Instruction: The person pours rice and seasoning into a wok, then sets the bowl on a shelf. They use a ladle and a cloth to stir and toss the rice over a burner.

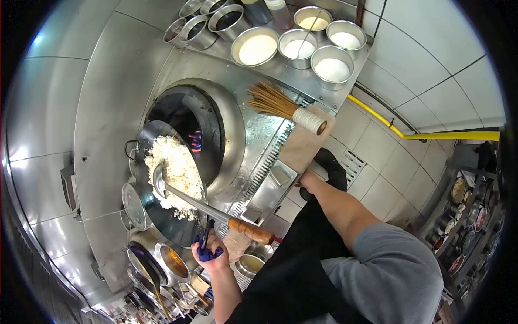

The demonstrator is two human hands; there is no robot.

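Observation:
My left hand (211,256) is closed round a dark blue cloth (207,247) at the near edge of a black wok (167,225). The wok is tilted and holds white rice (175,167). A ladle (197,203) lies across it, its bowl in the rice and its wooden handle sticking out past the rim, above my left hand; neither hand holds it. My right hand (308,180) is low by the counter's front edge, its fingers mostly hidden.
Flames show in the burner (196,141) beside the wok. A bamboo brush (288,108) lies on the counter. Metal pots of white and yellow contents (332,69) and dark liquids (227,20) line the back shelf. Pans (174,263) stand at lower left; a yellow pipe (396,129) runs right.

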